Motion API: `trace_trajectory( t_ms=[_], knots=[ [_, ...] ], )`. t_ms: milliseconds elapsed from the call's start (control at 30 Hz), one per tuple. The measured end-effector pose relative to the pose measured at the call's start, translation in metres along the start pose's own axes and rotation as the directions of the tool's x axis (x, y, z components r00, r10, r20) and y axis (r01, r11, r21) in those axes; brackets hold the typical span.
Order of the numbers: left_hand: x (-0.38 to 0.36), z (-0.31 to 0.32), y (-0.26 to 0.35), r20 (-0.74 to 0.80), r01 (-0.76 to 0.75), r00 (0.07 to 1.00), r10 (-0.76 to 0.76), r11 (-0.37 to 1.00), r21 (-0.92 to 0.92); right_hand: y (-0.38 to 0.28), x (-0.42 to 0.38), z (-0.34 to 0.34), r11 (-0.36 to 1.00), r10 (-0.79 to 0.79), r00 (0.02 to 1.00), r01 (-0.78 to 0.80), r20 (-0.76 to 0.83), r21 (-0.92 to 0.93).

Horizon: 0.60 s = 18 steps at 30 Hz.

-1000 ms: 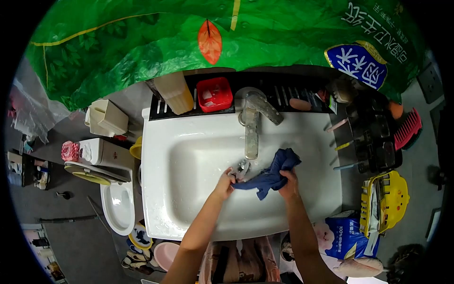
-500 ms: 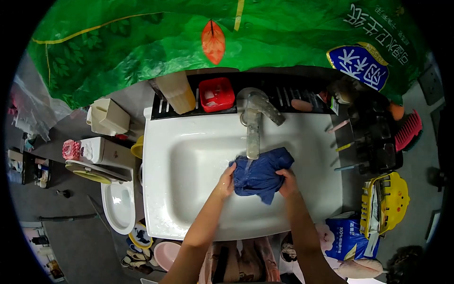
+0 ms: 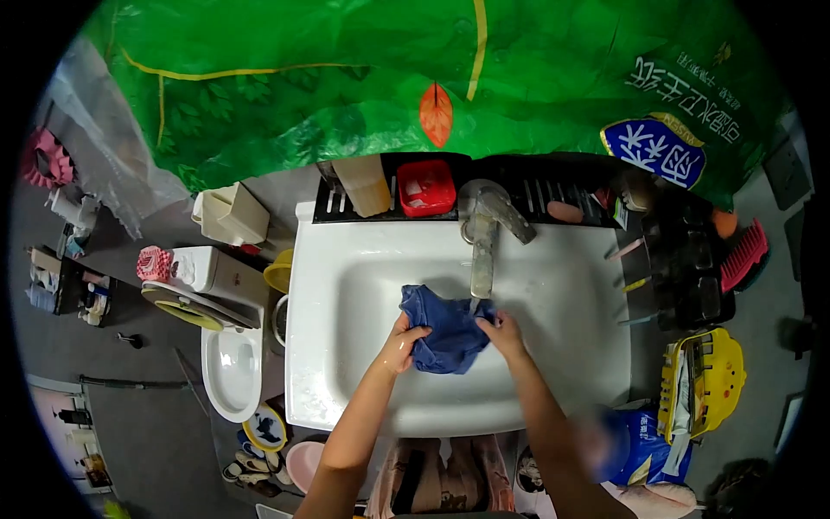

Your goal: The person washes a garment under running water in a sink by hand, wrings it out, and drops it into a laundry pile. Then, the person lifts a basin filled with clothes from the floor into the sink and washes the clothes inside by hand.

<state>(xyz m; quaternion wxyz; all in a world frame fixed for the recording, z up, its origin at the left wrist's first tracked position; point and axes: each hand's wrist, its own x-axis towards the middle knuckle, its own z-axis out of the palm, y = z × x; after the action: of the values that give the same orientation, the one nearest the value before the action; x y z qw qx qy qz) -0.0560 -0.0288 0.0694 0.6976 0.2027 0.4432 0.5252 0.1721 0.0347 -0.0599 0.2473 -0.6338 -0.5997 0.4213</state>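
A wet, dark blue piece of fabric (image 3: 445,337), crumpled, is stretched between my two hands over the basin of the white sink (image 3: 571,381). My left hand (image 3: 400,344) grips its left edge, thumb on top. At the right edge, near the stream of water, my right hand (image 3: 501,335) pinches the fabric between thumb and fingers. Water runs from the metal faucet (image 3: 484,255) onto the upper right part of the cloth. Folds hide what kind of garment it may be.
Behind the faucet, a red soap box (image 3: 426,189) and a bar of soap (image 3: 565,212) sit on a black ledge. A large green plastic package (image 3: 328,95) hangs over the back. Toothbrushes in a black holder (image 3: 692,268) and a yellow basket (image 3: 722,381) are at right.
The blue fabric has shifted left relative to the faucet, so water now falls nearer its right edge. Both hands moved with it, and my left thumb now lies over the cloth.
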Motion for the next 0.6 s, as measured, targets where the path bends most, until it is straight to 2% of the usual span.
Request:
trace_trajectory(
  t_ms=[67, 100, 133, 200, 233, 300, 367, 400, 433, 467, 500, 533, 600],
  knots=[
    [0.003, 0.002, 0.004, -0.083, -0.093, 0.987, 0.135, 0.917, 0.387, -0.095, -0.033, -0.005, 0.925, 0.041, 0.99, -0.088, 0.135, 0.369],
    [-0.001, 0.011, 0.01, -0.079, -0.068, 0.983, 0.163, 0.734, 0.676, -0.131, -0.049, -0.002, 0.719, 0.091, 0.938, -0.295, 0.336, 0.629],
    [-0.008, 0.028, 0.017, 0.006, -0.14, 0.959, 0.285, 0.45, 0.882, -0.151, -0.06, 0.002, 0.413, 0.065, 0.846, -0.505, 0.528, 0.758],
    [-0.02, 0.066, 0.012, 0.025, -0.048, 0.975, 0.22, 0.1, 0.994, -0.136, -0.061, 0.015, -0.006, -0.098, 0.625, -0.779, 0.775, 0.627],
    [-0.022, 0.074, 0.001, 0.1, -0.1, 0.969, 0.226, -0.011, 0.995, -0.1, -0.045, 0.033, -0.06, -0.108, 0.589, -0.808, 0.801, 0.586],
    [-0.033, 0.081, -0.021, 0.25, -0.199, 0.944, 0.214, -0.234, 0.952, -0.12, -0.051, 0.021, -0.102, -0.082, 0.664, -0.748, 0.744, 0.656],
    [-0.045, 0.077, -0.024, 0.397, -0.396, 0.847, 0.354, -0.078, 0.915, -0.145, -0.051, 0.009, -0.138, -0.023, 0.749, -0.658, 0.662, 0.74],
    [-0.052, 0.073, -0.025, 0.451, -0.496, 0.784, 0.427, -0.007, 0.868, -0.14, -0.047, 0.008, -0.126, -0.066, 0.773, -0.634, 0.631, 0.763],
    [-0.049, 0.053, -0.032, 0.34, -0.435, 0.894, 0.293, 0.382, 0.816, -0.129, -0.041, 0.005, -0.116, -0.105, 0.796, -0.605, 0.596, 0.787],
    [-0.037, 0.028, -0.039, 0.189, -0.357, 0.921, 0.341, 0.542, 0.761, -0.118, -0.035, 0.003, -0.108, -0.144, 0.817, -0.574, 0.559, 0.811],
    [-0.022, 0.004, -0.049, 0.029, -0.285, 0.933, 0.359, 0.687, 0.668, -0.108, -0.032, 0.003, -0.157, -0.172, 0.83, -0.555, 0.53, 0.817],
    [-0.015, -0.001, -0.048, -0.133, -0.222, 0.93, 0.343, 0.811, 0.54, -0.107, -0.034, -0.002, -0.172, -0.151, 0.825, -0.564, 0.545, 0.807],
    [0.005, 0.008, -0.044, -0.309, 0.032, 0.95, 0.052, 0.965, 0.26, -0.107, -0.035, -0.01, -0.202, -0.117, 0.812, -0.583, 0.571, 0.787]
  ],
)
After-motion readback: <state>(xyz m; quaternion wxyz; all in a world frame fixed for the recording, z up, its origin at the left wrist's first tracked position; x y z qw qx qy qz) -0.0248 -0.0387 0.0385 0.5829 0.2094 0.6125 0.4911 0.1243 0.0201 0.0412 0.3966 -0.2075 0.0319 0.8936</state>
